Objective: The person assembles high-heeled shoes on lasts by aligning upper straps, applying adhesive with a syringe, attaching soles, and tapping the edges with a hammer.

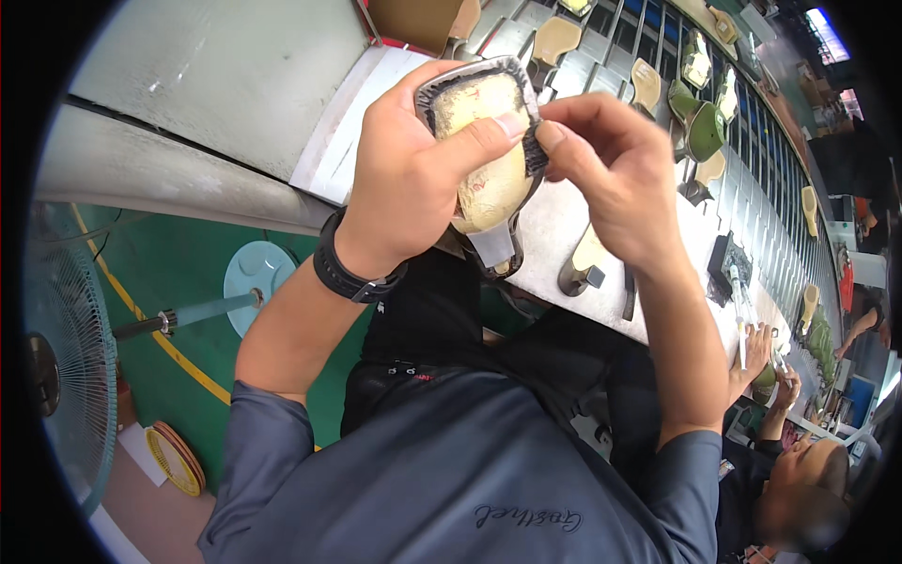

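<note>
My left hand (404, 160), with a black watch on its wrist, grips a shoe upper on a last (474, 183), held sole side up above the bench. Its cream-yellow bottom faces me, ringed by a grey and black upper edge. The left thumb lies across this bottom. At the right side of the shoe, my right hand (615, 169) pinches the dark upper edge between thumb and fingers. A whitish piece (493, 246) shows at the lower end of the shoe.
Below my right hand, another last (584, 263) lies on the metal bench (554, 221). A conveyor (752, 202) to the right carries several lasts and green shoes (703, 127). A co-worker's hands (756, 362) work at lower right. On the left stand a fan (70, 367) and a light-blue stool (256, 282).
</note>
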{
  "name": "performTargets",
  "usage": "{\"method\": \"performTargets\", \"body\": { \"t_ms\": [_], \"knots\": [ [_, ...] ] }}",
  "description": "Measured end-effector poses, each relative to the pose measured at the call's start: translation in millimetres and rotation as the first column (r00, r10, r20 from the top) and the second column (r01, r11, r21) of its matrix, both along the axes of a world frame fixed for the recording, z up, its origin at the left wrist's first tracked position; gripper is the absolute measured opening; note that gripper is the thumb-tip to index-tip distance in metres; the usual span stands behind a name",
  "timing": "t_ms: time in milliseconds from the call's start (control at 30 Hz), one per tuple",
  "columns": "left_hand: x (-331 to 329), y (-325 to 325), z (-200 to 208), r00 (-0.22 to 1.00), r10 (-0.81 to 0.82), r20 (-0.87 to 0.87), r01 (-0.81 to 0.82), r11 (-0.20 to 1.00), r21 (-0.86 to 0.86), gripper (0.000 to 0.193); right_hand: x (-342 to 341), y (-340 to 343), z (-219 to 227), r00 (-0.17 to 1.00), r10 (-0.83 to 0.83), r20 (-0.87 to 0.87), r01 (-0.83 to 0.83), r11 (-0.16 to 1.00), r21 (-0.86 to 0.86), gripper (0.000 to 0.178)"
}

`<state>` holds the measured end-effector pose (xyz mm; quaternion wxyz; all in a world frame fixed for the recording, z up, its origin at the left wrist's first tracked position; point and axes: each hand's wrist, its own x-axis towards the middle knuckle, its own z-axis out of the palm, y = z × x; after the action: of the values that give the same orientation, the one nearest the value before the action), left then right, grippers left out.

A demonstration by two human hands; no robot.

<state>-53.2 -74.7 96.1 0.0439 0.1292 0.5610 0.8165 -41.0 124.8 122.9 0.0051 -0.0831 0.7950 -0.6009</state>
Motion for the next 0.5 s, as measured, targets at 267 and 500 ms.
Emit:
{"method": "performTargets", "body": {
  "t_ms": [267, 500],
  "knots": [
    [0.3, -7.1, 2.0, 0.986, -0.079, 0.145, 0.033, 0.954, 0.298, 0.034, 97.1, 62.5, -78.6, 0.929, -0.369, -0.014, 0.368, 0.924, 0.108, 0.023],
    [-1.3, -7.4, 2.3, 0.984, -0.15, 0.099, 0.119, 0.956, 0.269, 0.049, 174.9, 115.5, -110.6, 0.748, -0.577, -0.329, 0.659, 0.584, 0.473, 0.024]
  ]
}}
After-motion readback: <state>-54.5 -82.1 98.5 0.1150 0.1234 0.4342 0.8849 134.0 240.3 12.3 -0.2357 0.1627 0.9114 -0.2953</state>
